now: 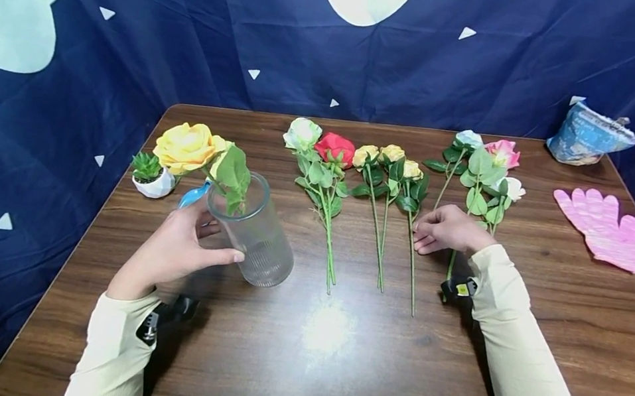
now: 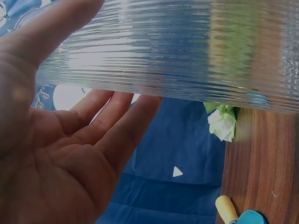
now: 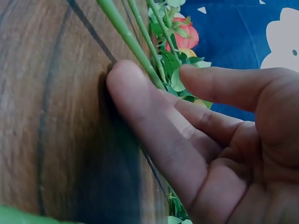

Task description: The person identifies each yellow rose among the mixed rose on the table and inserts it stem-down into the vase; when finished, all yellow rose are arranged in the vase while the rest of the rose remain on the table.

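My left hand (image 1: 181,244) grips a clear ribbed glass vase (image 1: 270,245), which leans to the left, thumb on the near side and fingers on the far side. A large yellow rose (image 1: 187,147) with green leaves leans out of its mouth. In the left wrist view the ribbed wall of the vase (image 2: 154,51) passes between thumb and fingers. My right hand (image 1: 447,230) is low over the table, fingertips right at the stem of a small yellow rose (image 1: 412,170). The right wrist view shows a gap between thumb and fingers, with the green stem (image 3: 124,30) running by the fingertips.
White and red roses (image 1: 336,149) lie left of the yellow ones. Pink, white and pale blue flowers (image 1: 503,153) lie beyond the right hand. A pink glove (image 1: 605,229), a blue bag (image 1: 587,136) and a small potted succulent (image 1: 153,182) edge the wooden table (image 1: 283,367).
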Demonstrator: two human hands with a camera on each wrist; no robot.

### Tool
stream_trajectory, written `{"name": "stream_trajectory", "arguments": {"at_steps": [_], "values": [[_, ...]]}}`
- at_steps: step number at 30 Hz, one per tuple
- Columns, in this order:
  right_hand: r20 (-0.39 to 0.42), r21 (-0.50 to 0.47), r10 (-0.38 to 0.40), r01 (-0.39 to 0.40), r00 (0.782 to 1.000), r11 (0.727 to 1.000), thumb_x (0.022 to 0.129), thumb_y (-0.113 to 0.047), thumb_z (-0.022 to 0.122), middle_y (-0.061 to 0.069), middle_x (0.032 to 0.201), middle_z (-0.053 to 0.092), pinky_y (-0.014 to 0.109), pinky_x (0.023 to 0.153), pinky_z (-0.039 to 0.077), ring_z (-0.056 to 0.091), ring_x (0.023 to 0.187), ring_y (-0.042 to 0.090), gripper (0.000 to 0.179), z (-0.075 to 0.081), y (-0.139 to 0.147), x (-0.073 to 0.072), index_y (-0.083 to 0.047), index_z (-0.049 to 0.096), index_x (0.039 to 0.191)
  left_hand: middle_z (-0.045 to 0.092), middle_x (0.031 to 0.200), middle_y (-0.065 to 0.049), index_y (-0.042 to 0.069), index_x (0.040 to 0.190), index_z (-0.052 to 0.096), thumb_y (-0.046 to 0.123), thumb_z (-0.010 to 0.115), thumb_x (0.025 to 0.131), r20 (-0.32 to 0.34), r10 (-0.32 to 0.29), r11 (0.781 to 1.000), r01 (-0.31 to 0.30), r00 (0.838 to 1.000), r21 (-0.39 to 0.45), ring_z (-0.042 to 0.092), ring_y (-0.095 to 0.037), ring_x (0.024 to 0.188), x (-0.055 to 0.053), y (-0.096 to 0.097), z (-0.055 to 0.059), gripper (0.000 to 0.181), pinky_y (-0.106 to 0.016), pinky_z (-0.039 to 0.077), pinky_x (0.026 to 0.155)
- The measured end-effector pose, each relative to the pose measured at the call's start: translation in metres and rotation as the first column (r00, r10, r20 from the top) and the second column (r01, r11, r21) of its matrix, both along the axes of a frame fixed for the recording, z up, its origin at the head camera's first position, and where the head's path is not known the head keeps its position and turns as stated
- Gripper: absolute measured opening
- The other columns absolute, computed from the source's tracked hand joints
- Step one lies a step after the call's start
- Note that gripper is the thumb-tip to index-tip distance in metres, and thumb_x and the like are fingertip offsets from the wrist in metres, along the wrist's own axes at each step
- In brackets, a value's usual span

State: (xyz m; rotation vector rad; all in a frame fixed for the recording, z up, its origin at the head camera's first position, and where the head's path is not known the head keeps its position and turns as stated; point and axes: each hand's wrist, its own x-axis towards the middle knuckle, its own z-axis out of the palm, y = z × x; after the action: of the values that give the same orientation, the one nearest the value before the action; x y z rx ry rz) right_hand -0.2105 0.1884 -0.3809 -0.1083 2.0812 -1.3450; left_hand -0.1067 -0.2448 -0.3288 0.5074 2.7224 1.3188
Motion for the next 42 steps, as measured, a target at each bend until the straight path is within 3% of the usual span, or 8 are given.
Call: {"name": "stream_trajectory", "arguments": {"at_steps": [8,23,34,42], "values": [[0.014,-0.003,-0.007,0.007,1.000,1.000,0.105,0.003,0.050,0.005,0.081,0.071,0.025,0.072,0.064,0.069,0.069,0.009,0.034,-0.002,-0.004,0.001,0.029,0.050,0.127,0.060,0.137,-0.017,-0.001,0.140,0.051,0.009,0.089,0.081,-0.009,-0.004,1.000,0.004,1.000,-0.015,0.065,-0.034,0.121,-0.001,0.000,-0.002,0.071,-0.040,0.056,0.101],[0.012,-0.002,-0.080,0.080,0.997,0.997,0.101,0.007,0.056,0.004,0.077,0.072,0.024,0.068,0.063,0.069,0.064,0.008,0.033,-0.006,-0.008,0.000,0.028,0.053,0.125,0.060,0.138,-0.018,-0.001,0.141,0.051,0.010,0.088,0.082,-0.002,0.000,1.000,0.000,1.000,-0.015,0.064,-0.035,0.122,-0.001,-0.001,-0.001,0.071,-0.047,0.055,0.102],[-0.060,0.008,-0.096,0.097,0.994,0.995,0.102,0.008,0.050,0.000,0.076,0.068,0.021,0.067,0.062,0.066,0.064,0.005,0.031,0.005,0.010,-0.003,0.029,0.050,0.125,0.059,0.139,-0.018,-0.001,0.142,0.050,0.010,0.088,0.082,-0.005,-0.002,1.000,0.002,1.000,-0.014,0.063,-0.036,0.123,-0.001,-0.001,-0.001,0.073,-0.048,0.055,0.102],[-0.097,0.011,-0.124,0.126,0.988,0.992,0.102,0.009,0.050,0.001,0.078,0.068,0.020,0.067,0.062,0.065,0.065,0.005,0.029,0.008,0.011,-0.002,0.028,0.052,0.123,0.060,0.138,-0.016,0.000,0.141,0.051,0.009,0.089,0.081,-0.010,0.000,1.000,0.000,1.000,-0.025,0.064,-0.033,0.122,-0.002,-0.001,-0.002,0.071,-0.033,0.056,0.102]]}}
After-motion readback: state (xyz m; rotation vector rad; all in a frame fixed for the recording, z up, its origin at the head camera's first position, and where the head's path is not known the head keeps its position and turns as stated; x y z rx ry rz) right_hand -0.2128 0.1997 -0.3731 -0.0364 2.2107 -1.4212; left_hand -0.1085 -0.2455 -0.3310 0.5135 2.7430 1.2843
